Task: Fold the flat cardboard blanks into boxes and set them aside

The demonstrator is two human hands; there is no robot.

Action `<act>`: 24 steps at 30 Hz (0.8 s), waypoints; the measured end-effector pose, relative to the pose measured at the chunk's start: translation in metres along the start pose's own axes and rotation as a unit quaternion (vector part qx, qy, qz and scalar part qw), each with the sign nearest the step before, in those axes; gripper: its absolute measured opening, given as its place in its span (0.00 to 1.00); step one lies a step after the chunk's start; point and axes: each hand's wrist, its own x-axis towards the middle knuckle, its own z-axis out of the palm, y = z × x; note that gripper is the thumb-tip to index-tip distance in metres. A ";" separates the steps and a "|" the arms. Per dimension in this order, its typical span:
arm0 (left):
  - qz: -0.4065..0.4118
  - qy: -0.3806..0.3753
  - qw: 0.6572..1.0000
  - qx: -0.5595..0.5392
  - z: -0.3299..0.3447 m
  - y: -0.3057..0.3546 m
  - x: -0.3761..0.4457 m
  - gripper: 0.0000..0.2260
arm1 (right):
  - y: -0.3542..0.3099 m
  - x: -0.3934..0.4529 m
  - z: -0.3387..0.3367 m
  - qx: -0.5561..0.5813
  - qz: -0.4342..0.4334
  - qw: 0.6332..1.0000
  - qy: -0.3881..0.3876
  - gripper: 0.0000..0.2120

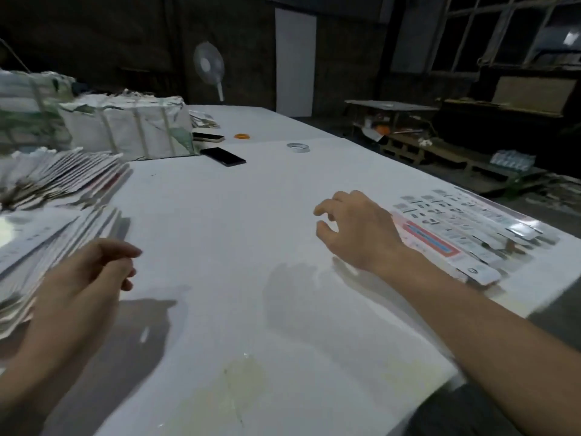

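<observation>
A fanned pile of flat printed cardboard blanks (53, 221) lies along the left side of the white table (239, 215). My left hand (85, 278) hovers beside that pile with loosely curled fingers and holds nothing. On the right lies a row of folded white boxes (471, 228) with printed labels, overlapping each other near the table's right edge. My right hand (355, 228) hangs above the table just left of those boxes, fingers relaxed and spread, empty.
Strapped bundles of blanks (129, 127) stand at the back left. A black phone (223, 156), a second dark device (208, 137), an orange ring (242, 136) and a tape roll (298, 147) lie further back. A fan (209, 66) stands behind the table.
</observation>
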 end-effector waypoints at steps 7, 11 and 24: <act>0.124 0.044 0.980 0.152 -0.015 0.021 -0.002 0.12 | -0.163 0.021 0.024 0.270 -0.104 0.951 -0.110 0.10; 0.205 0.140 0.949 0.194 -0.036 0.033 0.001 0.06 | -0.231 0.038 0.041 0.360 -0.118 0.919 -0.110 0.06; -0.066 0.045 0.791 0.607 -0.078 0.019 0.012 0.17 | -0.256 0.041 0.077 0.493 -0.050 0.868 -0.043 0.09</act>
